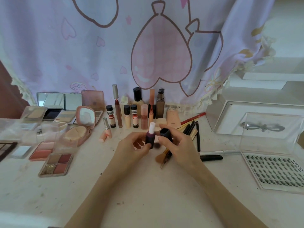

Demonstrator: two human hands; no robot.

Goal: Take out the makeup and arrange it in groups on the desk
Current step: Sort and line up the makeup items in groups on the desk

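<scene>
Head view, centre of the frame: the left hand (131, 148) pinches the dark base of a lip stick (150, 137), fingers curled round the lower barrel, with the white balm core standing upright above it. Just to the right, the right hand (176, 145) holds the dark cap (165, 133) between thumb and fingertips, apart from the stick and tilted toward it. Both are lifted a little above the table (139, 195).

I judge the stick light, rigid and smooth, likely to slip if pinched loosely; the exposed core looks soft and would smear or snap, so the barrel is the place to hold, never the white part. The cap should go on straight.

Outward, brushes (164, 157) lie under the right hand, and dark pencils (198, 137) fan out beyond them. Bottles (137, 99) and tubes stand in a row at upper centre. Palettes (56, 164) and compacts fill the left, and a lash tray (276, 170) sits lower right beside a clear box (256, 120).
</scene>
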